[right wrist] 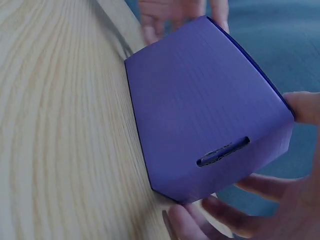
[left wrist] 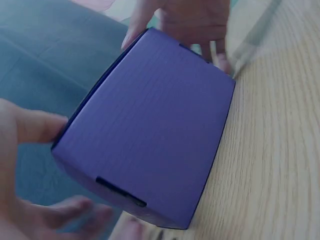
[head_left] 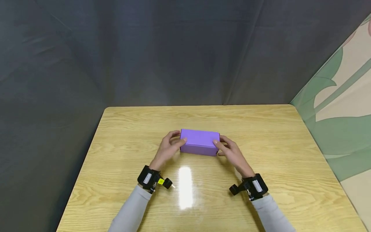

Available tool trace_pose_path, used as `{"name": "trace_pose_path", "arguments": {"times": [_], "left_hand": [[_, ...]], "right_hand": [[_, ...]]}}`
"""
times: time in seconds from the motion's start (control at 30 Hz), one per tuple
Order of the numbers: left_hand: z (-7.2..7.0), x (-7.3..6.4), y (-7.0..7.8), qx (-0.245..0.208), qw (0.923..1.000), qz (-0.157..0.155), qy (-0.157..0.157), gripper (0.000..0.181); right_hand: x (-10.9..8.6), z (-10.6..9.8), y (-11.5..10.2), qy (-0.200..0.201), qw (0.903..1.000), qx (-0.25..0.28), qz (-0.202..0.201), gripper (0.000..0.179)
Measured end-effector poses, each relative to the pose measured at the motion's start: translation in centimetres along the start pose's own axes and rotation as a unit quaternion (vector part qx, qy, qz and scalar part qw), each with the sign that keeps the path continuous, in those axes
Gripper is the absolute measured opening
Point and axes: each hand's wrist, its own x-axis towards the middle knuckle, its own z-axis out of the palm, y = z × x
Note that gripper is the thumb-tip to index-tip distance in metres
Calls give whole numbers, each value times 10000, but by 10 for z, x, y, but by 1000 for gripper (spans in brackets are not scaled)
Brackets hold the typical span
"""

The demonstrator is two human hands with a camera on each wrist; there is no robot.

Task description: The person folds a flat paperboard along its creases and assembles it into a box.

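A closed purple cardboard box (head_left: pixel 200 138) is at the middle of the wooden table, its long side toward me. My left hand (head_left: pixel 169 146) holds its left end, the thumb on the top edge and the fingers bent around the end. On the opposite end, my right hand (head_left: pixel 231 152) grips with its thumb on top and fingertips low against the side. Both wrist views show the box (left wrist: pixel 145 125) with a narrow slot near its end edge. In the left wrist view the lower fingers are blurred, so their exact contact is unclear.
The wooden table (head_left: pixel 116 180) meets a dark curtain (head_left: pixel 174 58) at the back and left. A wall with a green leaf pattern (head_left: pixel 345 135) runs along the right. Light reflects brightly off the tabletop in front of the box.
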Motion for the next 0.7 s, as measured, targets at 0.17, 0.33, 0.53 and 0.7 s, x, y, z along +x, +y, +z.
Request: {"name": "trace_pose_path", "arguments": {"times": [0.17, 0.33, 0.53, 0.7], "left_hand": [[-1, 0, -4, -175, 9989, -393, -207, 69], [1, -3, -3, -288, 9992, -281, -13, 65], [-4, -4, 2, -543, 9981, -210, -210, 63], [-7, -4, 1, -687, 9963, -76, -502, 65]], "right_hand": [[1, 1, -2, -199, 9985, 458, 225, 70], [-1, -2, -7, -254, 9982, 515, 198, 65], [-4, -9, -11, -480, 9971, 537, 248, 58], [-9, -12, -15, -467, 9974, 515, 173, 56]]}}
